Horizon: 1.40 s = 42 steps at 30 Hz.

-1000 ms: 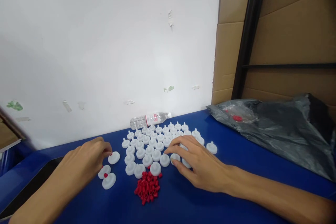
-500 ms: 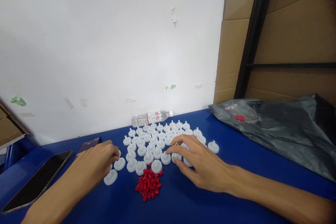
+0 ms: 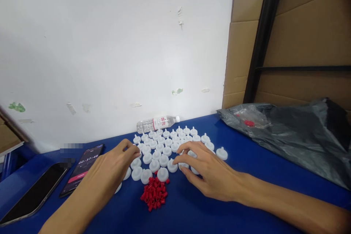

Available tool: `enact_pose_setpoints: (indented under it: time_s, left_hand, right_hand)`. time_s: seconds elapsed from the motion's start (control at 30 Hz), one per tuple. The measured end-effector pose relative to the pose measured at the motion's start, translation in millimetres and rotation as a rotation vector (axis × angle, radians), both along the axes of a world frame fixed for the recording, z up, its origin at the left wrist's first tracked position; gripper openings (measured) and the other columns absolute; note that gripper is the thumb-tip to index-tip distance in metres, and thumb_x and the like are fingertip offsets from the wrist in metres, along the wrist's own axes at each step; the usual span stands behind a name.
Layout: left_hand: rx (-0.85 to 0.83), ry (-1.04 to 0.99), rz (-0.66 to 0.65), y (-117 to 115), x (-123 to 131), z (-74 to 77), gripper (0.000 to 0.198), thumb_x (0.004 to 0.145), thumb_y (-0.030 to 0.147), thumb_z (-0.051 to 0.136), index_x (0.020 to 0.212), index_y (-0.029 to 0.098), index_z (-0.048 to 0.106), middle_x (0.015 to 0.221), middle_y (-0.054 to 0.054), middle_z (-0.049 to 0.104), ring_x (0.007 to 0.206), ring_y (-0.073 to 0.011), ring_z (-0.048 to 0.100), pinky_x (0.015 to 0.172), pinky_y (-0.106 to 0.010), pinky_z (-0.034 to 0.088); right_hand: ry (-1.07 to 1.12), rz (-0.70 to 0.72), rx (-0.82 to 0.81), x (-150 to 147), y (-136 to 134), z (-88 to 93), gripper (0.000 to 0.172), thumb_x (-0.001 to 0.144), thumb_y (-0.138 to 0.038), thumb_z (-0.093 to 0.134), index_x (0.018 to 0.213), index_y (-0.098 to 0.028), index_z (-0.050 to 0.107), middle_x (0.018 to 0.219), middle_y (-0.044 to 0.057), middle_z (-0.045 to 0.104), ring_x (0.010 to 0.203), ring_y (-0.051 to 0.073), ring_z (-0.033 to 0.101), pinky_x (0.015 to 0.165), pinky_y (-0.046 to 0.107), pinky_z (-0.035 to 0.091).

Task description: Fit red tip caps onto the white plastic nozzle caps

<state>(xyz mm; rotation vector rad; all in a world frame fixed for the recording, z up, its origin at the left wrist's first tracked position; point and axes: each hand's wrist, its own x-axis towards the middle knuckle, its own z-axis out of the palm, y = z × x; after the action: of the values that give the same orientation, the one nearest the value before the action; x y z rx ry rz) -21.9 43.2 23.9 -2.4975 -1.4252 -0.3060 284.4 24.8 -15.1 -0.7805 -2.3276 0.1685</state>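
Observation:
Several white plastic caps (image 3: 164,145) stand in rows on the blue table (image 3: 246,175). A small heap of red plugs (image 3: 154,193) lies just in front of them. My left hand (image 3: 113,168) rests at the left edge of the rows, fingers stretched out over the caps there. My right hand (image 3: 205,170) lies over the right front caps, fingers spread and bent, fingertips touching a cap (image 3: 172,167). Neither hand plainly holds anything.
A clear water bottle (image 3: 157,123) lies against the white wall behind the caps. Two phones (image 3: 82,168) (image 3: 33,193) lie at the left. A grey plastic bag (image 3: 296,135) with red bits covers the right. Cardboard (image 3: 301,36) stands behind it.
My left hand has moved right, from the loose caps at the left to the edge of the rows, pushing caps in. The view shifted, showing both phones. My right hand stayed put.

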Motion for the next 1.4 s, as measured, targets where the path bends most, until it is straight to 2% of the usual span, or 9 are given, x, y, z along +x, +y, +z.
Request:
enact_pose_setpoints:
  time_s: [0.2, 0.3, 0.4, 0.57, 0.77, 1.0, 1.2, 1.4]
  left_hand:
    - [-0.074, -0.029, -0.146, 5.2, 1.6, -6.7, 0.023, 0.107, 0.032, 0.037, 0.121, 0.029, 0.057, 0.109, -0.006, 0.066, 0.084, -0.0214, 0.068, 0.067, -0.029, 0.042]
    - [-0.172, -0.086, -0.219, 8.4, 0.1, -6.4, 0.02, 0.107, 0.03, 0.042, 0.115, 0.028, 0.06, 0.107, -0.005, 0.066, 0.088, -0.0203, 0.067, 0.07, -0.029, 0.043]
    - [-0.231, -0.143, -0.275, 6.6, 3.7, -2.8, 0.018, 0.105, 0.026, 0.046, 0.105, 0.025, 0.063, 0.1, -0.003, 0.067, 0.082, -0.0175, 0.065, 0.07, -0.028, 0.043]
    - [-0.262, -0.173, -0.266, -0.8, 10.5, 4.4, 0.018, 0.102, 0.021, 0.05, 0.091, 0.022, 0.064, 0.091, -0.002, 0.066, 0.075, -0.0151, 0.061, 0.068, -0.027, 0.042]
    - [-0.286, -0.131, -0.301, 7.8, 7.4, -6.2, 0.024, 0.1, 0.015, 0.045, 0.084, 0.021, 0.062, 0.086, -0.002, 0.065, 0.072, -0.0158, 0.061, 0.065, -0.027, 0.04]
    - [-0.351, -0.111, -0.278, 9.4, 8.0, -11.6, 0.023, 0.102, 0.021, 0.045, 0.088, 0.021, 0.063, 0.089, -0.003, 0.063, 0.072, -0.0155, 0.059, 0.064, -0.027, 0.039]
    - [-0.334, -0.121, -0.281, 6.1, 10.8, -13.4, 0.024, 0.101, 0.015, 0.043, 0.087, 0.02, 0.062, 0.091, -0.003, 0.062, 0.074, -0.0154, 0.06, 0.065, -0.027, 0.039]
    - [-0.362, -0.148, -0.285, 8.1, 9.5, -21.5, 0.028, 0.099, 0.011, 0.041, 0.088, 0.021, 0.065, 0.094, -0.004, 0.063, 0.076, -0.0151, 0.062, 0.066, -0.026, 0.043]
  right_hand:
    - [-0.035, 0.009, -0.025, -0.3, -1.6, 0.7, 0.029, 0.099, -0.015, 0.051, 0.124, -0.025, 0.062, 0.124, 0.009, 0.057, 0.11, 0.023, 0.058, 0.097, 0.042, 0.049]
    - [-0.039, 0.011, -0.026, -0.5, -1.8, 1.3, 0.029, 0.099, -0.015, 0.051, 0.124, -0.024, 0.062, 0.125, 0.01, 0.057, 0.111, 0.022, 0.057, 0.097, 0.041, 0.049]
    - [-0.04, 0.012, -0.018, -0.3, -1.8, 1.6, 0.029, 0.099, -0.015, 0.051, 0.124, -0.024, 0.062, 0.125, 0.01, 0.057, 0.111, 0.022, 0.058, 0.097, 0.042, 0.05]
    - [-0.04, 0.008, -0.011, 0.2, -2.3, 1.6, 0.029, 0.098, -0.014, 0.052, 0.122, -0.024, 0.063, 0.125, 0.01, 0.057, 0.109, 0.022, 0.059, 0.095, 0.042, 0.052]
    - [-0.042, 0.015, -0.016, 0.4, -2.7, 0.5, 0.029, 0.098, -0.015, 0.051, 0.124, -0.024, 0.063, 0.125, 0.01, 0.057, 0.108, 0.023, 0.06, 0.095, 0.043, 0.052]
    - [-0.026, 0.019, -0.012, 0.6, -2.2, -0.8, 0.031, 0.099, -0.015, 0.05, 0.126, -0.026, 0.061, 0.129, 0.01, 0.054, 0.108, 0.021, 0.06, 0.096, 0.042, 0.052]
    - [-0.042, 0.013, -0.018, 0.1, -2.2, -1.5, 0.029, 0.099, -0.015, 0.051, 0.124, -0.025, 0.062, 0.129, 0.01, 0.055, 0.108, 0.021, 0.061, 0.096, 0.042, 0.053]
    - [-0.047, 0.015, -0.02, -0.4, -2.4, -0.8, 0.029, 0.099, -0.015, 0.05, 0.123, -0.025, 0.063, 0.127, 0.01, 0.056, 0.104, 0.021, 0.062, 0.094, 0.042, 0.054]
